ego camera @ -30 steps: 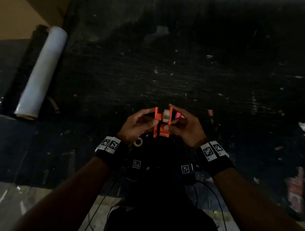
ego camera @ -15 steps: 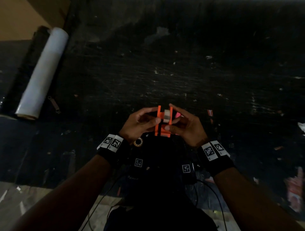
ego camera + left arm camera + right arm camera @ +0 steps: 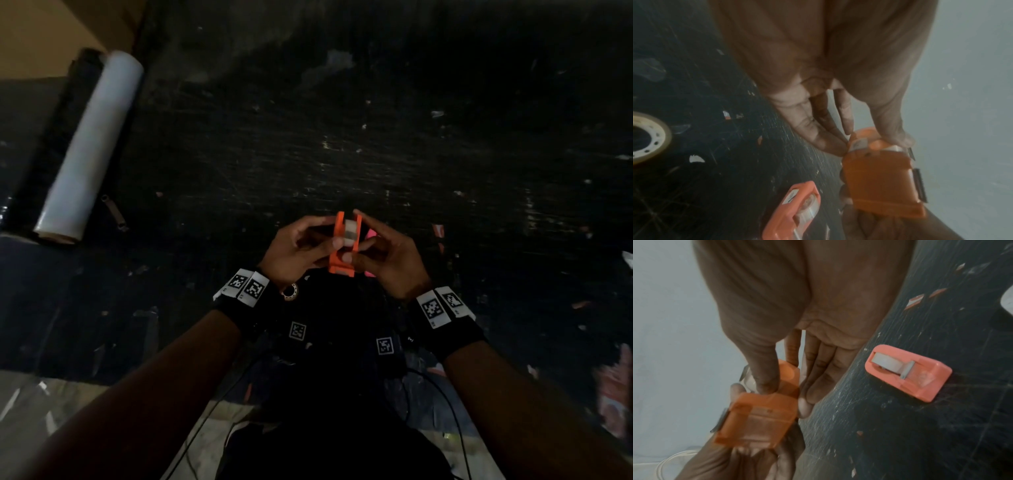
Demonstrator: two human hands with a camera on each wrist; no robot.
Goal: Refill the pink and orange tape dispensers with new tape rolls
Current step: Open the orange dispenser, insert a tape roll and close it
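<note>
Both hands hold the orange tape dispenser (image 3: 344,243) just above the black table's near edge. A clear tape roll (image 3: 350,233) sits between its two side walls. My left hand (image 3: 308,246) pinches the left side, and my right hand (image 3: 380,253) pinches the right side with the thumb on top. The left wrist view shows the orange dispenser (image 3: 879,178) under my left hand (image 3: 867,142). The right wrist view shows the same dispenser (image 3: 760,418) held by my right hand (image 3: 789,391). The pink dispenser (image 3: 906,373) lies on the table with a roll in it.
A spare tape roll (image 3: 289,291) lies by my left wrist. A long white film roll (image 3: 89,147) lies beside a black roll at the table's left. Paper scraps dot the black table (image 3: 376,137). Cables (image 3: 445,411) hang below its near edge.
Both hands have kept their hold and raised the orange dispenser slightly, tipping it a little more upright. The thumbs have shifted on it.
</note>
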